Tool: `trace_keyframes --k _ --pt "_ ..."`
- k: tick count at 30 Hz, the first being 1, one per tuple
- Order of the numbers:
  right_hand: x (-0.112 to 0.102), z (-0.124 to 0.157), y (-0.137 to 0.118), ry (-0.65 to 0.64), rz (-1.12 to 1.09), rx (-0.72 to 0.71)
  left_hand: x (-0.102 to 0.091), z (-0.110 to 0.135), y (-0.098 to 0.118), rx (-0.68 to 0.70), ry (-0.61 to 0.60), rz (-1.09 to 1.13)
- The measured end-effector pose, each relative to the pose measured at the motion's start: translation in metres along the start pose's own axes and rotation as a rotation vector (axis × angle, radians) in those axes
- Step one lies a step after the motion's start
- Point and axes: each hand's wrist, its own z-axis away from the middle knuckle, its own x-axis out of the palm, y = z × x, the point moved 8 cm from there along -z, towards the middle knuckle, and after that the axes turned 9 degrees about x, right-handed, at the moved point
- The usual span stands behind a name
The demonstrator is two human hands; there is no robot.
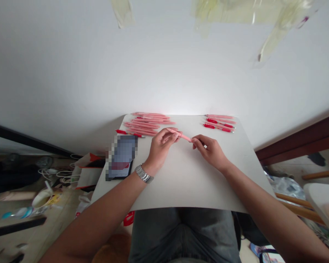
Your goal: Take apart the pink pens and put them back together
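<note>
My left hand (162,145), with a metal watch on its wrist, is closed round the barrel of a pink pen (184,136) held just above a white board (186,179) on my lap. My right hand (210,148) pinches the pen's tip end between fingers and thumb. A pile of several pink pen barrels (148,123) lies at the board's far left. A smaller group of pink and red pens (219,122) lies at the far right. One red-capped pen (128,133) rests apart, left of the pile.
A phone (121,157) lies on the board's left edge. Bags, cables and a cup clutter the floor (44,197) at the left. A wooden frame (298,140) and chair parts stand at the right. A white wall rises behind.
</note>
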Motion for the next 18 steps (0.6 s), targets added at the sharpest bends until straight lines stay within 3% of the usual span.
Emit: trace_keyframes --k 13,18 --pt "0.0 -0.001 0.011 0.097 -0.115 -0.007 -0.005 -0.002 0.0 0.019 0.061 0.025" --pt "0.0 -0.001 0.01 0.074 -0.116 0.021 -0.004 -0.002 0.0 0.017 0.069 0.035"
